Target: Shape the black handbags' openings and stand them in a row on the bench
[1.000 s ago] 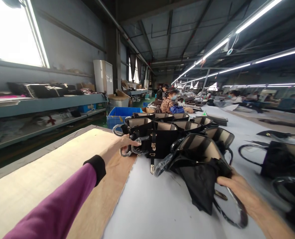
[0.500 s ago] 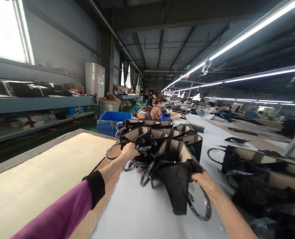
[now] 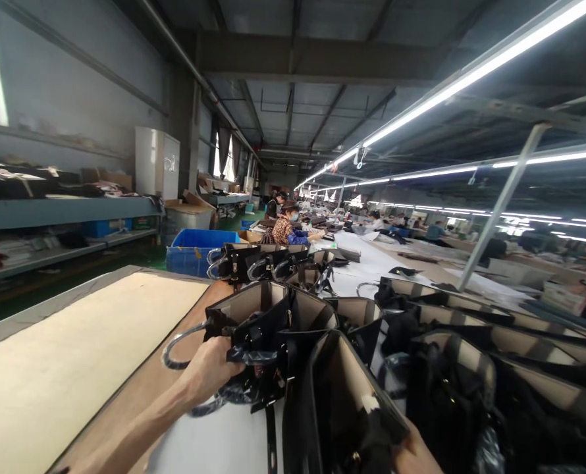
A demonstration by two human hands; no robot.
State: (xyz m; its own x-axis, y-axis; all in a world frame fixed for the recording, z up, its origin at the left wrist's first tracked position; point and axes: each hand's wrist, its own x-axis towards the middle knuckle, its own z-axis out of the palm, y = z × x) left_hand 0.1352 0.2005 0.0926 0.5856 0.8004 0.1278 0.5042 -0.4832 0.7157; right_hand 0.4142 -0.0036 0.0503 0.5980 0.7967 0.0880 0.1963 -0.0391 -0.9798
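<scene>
My left hand (image 3: 218, 365) is closed on the near side of a black handbag (image 3: 247, 309) with a beige lining, beside its plastic-wrapped handle (image 3: 179, 345). At the bottom edge my right hand (image 3: 414, 453) grips the right side of another open-topped black handbag (image 3: 300, 401); its fingers are partly hidden behind the bag wall. This second bag stands close to me, and a narrow black strap (image 3: 272, 438) hangs to its left. More black handbags (image 3: 317, 309) stand packed against the one at my left hand.
A white-covered table (image 3: 199, 441) lies under the bags. On the left is a cream board (image 3: 100, 342), with a blue bin (image 3: 201, 247) beyond it. More black bags (image 3: 471, 359) crowd the right side. A co-worker (image 3: 287, 227) sits farther along the table.
Both handbags in my hands are now nearer to me. The right one has come down to the lower edge, its inside now facing up. My view has turned slightly right.
</scene>
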